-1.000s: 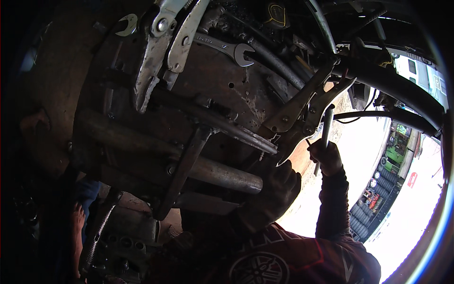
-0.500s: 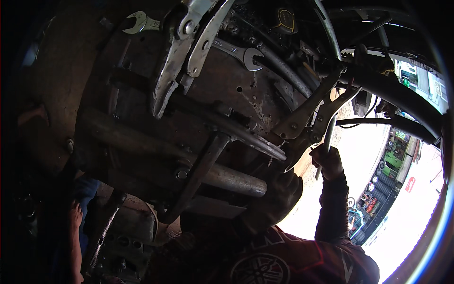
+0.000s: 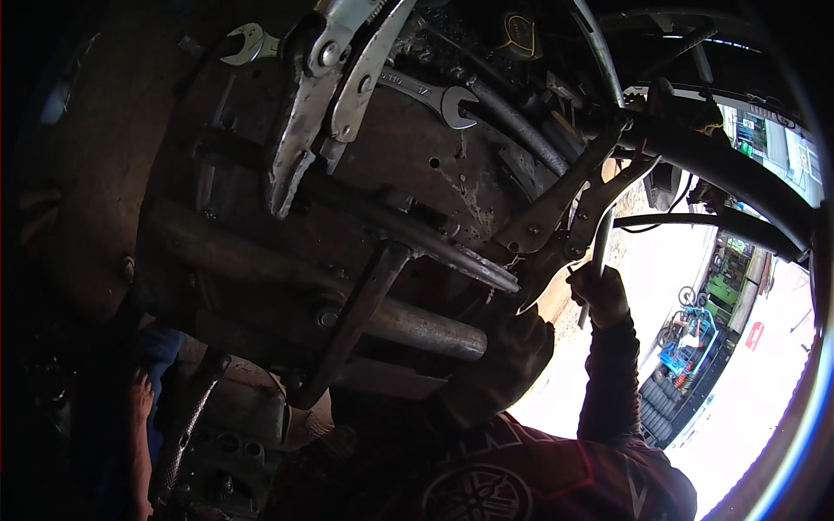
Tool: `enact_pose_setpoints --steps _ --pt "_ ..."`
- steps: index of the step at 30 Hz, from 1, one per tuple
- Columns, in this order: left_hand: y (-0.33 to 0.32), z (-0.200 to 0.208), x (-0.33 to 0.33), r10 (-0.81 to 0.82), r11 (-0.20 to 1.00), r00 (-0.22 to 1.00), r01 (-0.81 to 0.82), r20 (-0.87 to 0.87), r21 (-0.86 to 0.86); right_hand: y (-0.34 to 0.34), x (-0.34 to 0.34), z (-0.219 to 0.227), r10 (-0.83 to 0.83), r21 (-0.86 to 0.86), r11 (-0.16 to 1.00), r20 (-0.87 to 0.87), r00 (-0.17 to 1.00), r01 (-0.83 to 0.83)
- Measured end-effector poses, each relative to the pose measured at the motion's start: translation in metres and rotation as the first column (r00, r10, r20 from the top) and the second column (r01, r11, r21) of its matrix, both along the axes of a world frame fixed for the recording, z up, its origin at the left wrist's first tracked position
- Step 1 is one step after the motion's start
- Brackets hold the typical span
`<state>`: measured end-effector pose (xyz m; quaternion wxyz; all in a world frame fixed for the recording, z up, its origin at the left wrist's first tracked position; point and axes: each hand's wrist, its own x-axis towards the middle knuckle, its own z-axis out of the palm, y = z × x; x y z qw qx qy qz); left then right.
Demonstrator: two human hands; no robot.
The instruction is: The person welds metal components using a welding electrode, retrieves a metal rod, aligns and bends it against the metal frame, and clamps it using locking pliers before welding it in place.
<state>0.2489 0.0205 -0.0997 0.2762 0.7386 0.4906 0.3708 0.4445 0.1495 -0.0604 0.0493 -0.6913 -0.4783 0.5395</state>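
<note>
Large locking pliers (image 3: 557, 227) reach up to a dark tube (image 3: 730, 165) on the right, their jaws beside it. My left hand (image 3: 519, 352), in a dark glove, is closed at the lower end of these pliers; its fingers lie mostly in shadow. Just to the right, my right hand (image 3: 601, 293) is bare and wrapped round a slim metal rod (image 3: 602, 243), which sticks out above and below the fist. Near my left hand, a round steel bar (image 3: 473, 262) and a thicker pipe (image 3: 426, 328) end close to the glove.
A second pair of locking pliers (image 3: 326, 95) lies across a dark metal plate (image 3: 408, 139), with open-end wrenches (image 3: 447, 106) (image 3: 248, 45) beside it. A tape measure (image 3: 519, 35) sits at the back. Outside at right stand a blue wheeled frame (image 3: 691, 339) and stacked tires (image 3: 658, 408).
Plate and tools have shifted slightly left in view. Outside, the blue wheeled frame has moved up and now shows more fully. Both hands keep their holds.
</note>
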Motion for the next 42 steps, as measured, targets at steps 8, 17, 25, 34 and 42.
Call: enact_pose_setpoints --steps 8,17,25,34,42 --pt "0.005 -0.001 -0.006 0.008 1.0 0.993 -0.007 0.12 -0.01 -0.005 -0.011 -0.002 -0.026 0.05 0.998 0.059 0.998 0.024" --pt "0.017 0.045 -0.024 -0.084 0.994 0.995 0.08 -0.057 -0.079 -0.004 -0.015 -0.006 0.027 0.081 0.996 0.074 0.997 -0.033" --pt "0.046 0.09 0.001 0.128 0.988 0.825 -0.056 -0.55 0.145 -0.001 0.004 -0.04 0.56 0.528 0.317 0.565 0.605 -0.787" --pt "0.104 0.083 -0.022 -0.138 0.99 0.48 0.043 -0.866 -0.134 0.003 0.005 -0.027 0.5 0.396 0.783 0.056 0.864 -0.479" --pt "0.105 0.087 -0.028 -0.204 0.976 0.493 0.035 -0.846 -0.215 -0.068 0.099 -0.025 0.137 0.398 0.912 -0.078 0.988 -0.095"
